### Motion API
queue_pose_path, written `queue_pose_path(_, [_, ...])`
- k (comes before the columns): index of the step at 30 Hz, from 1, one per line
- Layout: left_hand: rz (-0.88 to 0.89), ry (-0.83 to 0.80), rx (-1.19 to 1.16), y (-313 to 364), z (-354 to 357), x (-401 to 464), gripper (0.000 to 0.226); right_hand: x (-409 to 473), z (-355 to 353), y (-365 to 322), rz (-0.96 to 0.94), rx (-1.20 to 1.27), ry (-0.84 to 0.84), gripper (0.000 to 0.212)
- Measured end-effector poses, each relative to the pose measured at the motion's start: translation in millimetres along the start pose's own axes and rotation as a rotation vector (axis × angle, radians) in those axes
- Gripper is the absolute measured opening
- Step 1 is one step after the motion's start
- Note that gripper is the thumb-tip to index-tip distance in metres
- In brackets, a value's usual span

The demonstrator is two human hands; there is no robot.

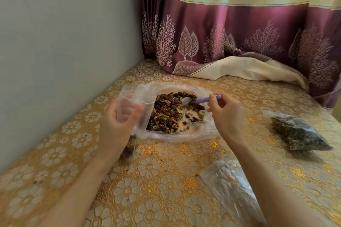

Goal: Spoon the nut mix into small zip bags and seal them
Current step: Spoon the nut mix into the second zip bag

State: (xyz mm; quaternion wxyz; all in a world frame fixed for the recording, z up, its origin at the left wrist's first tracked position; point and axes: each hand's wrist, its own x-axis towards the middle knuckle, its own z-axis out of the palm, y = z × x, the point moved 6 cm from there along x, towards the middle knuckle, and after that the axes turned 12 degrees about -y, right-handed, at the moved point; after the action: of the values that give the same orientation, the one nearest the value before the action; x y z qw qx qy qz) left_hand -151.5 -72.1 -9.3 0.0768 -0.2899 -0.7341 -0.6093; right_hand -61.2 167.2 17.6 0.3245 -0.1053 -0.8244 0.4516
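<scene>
1. Head view: the nut mix [171,114] lies heaped on a clear plastic sheet [184,135] at the middle of the table [156,180].
2. At 9 o'clock of the mix, the left hand [118,121] holds an empty small zip bag [132,103], fingers curled around it.
3. At 3 o'clock, the right hand [226,114] pinches a purple-handled spoon [198,100], its bowl over the mix.
4. 1 filled bag [299,132] lies at the table's 3 o'clock edge.

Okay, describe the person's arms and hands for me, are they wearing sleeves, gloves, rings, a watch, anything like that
Both arms are bare as far as the head view shows, with no sleeves in sight. The left hand and the right hand wear no gloves. No ring, watch or bracelet shows on the fingers or wrists. The fingernails look short and plain, though the picture is a bit soft to be sure.
</scene>
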Motion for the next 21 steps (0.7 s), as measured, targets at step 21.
queue_pose_path(21, [-0.020, -0.009, 0.011, 4.0, 0.6, -0.7, 0.023, 2.3, 11.5, 9.3, 0.068, 0.182, -0.052, 0.033])
